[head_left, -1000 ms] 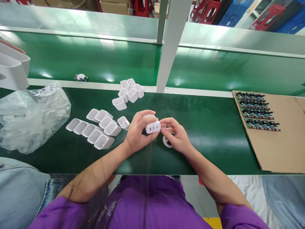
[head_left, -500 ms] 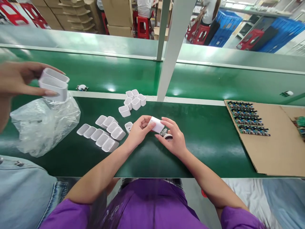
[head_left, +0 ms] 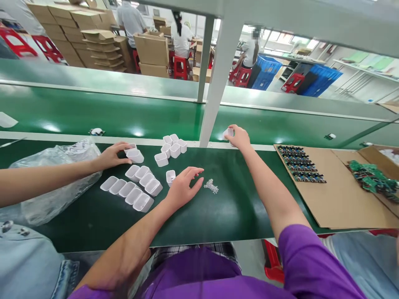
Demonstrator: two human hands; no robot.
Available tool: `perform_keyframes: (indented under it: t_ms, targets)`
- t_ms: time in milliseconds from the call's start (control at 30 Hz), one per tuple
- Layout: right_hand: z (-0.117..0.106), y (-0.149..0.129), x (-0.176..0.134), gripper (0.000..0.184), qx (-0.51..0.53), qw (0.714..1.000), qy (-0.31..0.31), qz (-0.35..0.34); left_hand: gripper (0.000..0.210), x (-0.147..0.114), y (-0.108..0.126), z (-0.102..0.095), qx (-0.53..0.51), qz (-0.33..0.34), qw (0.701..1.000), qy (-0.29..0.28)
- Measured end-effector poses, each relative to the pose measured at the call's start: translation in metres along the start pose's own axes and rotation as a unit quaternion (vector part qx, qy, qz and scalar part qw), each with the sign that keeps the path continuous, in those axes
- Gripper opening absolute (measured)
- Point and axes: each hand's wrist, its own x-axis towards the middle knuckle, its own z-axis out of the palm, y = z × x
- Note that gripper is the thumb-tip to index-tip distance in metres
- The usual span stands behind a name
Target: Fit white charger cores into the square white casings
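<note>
My right hand (head_left: 239, 137) is stretched out over the green belt beyond the table, right of the upright post, fingers closed on a small white plastic case (head_left: 227, 133). Above the near table hovers my left hand (head_left: 186, 186), its fingers apart and holding nothing. Just right of its fingertips lies a small pile of tiny clear or silvery pieces (head_left: 211, 186). One white case (head_left: 170, 176), with something dark inside, stands left of that hand. Open white cases stand in rows (head_left: 132, 189) farther left, and another cluster (head_left: 171, 148) sits near the belt's edge.
A co-worker's hand (head_left: 115, 157) from the left holds white cases (head_left: 134, 154) beside a clear plastic bag (head_left: 59, 178). On the right, circuit boards (head_left: 301, 164) line a cardboard sheet (head_left: 321, 203). A white post (head_left: 212, 91) rises at the belt. Small parts (head_left: 97, 131) lie on the belt.
My right hand has moved from beside my left hand out over the belt with a white case. My left hand has let go. The co-worker's hand brought cases down toward the rows.
</note>
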Motion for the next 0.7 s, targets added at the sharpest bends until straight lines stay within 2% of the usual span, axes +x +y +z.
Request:
perform_keyframes:
  t_ms: [133,233,300,400,500,600,700]
  targets:
    - [0.019,-0.013,0.032,0.042,0.0,0.999,-0.033,0.006,0.02,0.005,-0.006,-0.009,0.114,0.024,0.992,0.05]
    - [0.025,-0.013,0.034,0.053,0.011,0.999,-0.048,-0.004,0.023,0.009,-0.013,-0.018,0.196,0.002,0.978,0.063]
    - [0.021,-0.009,0.026,0.06,0.024,0.999,-0.041,-0.018,0.033,0.009,-0.016,-0.023,0.258,-0.026,0.965,0.046]
    - [0.012,0.0,-0.005,0.049,0.047,0.996,-0.048,-0.056,0.052,0.004,-0.017,-0.029,0.351,-0.074,0.933,-0.007]
    - [0.007,0.009,-0.054,0.026,0.074,0.983,-0.12,-0.119,0.055,-0.002,-0.018,-0.033,0.396,-0.095,0.911,-0.07]
    - [0.012,0.013,-0.104,0.017,0.087,0.954,-0.185,-0.219,0.05,-0.005,-0.021,-0.034,0.404,-0.098,0.902,-0.118]
    - [0.021,0.011,-0.134,0.018,0.018,0.95,-0.184,-0.25,0.046,-0.005,-0.023,-0.032,0.375,-0.079,0.915,-0.127]
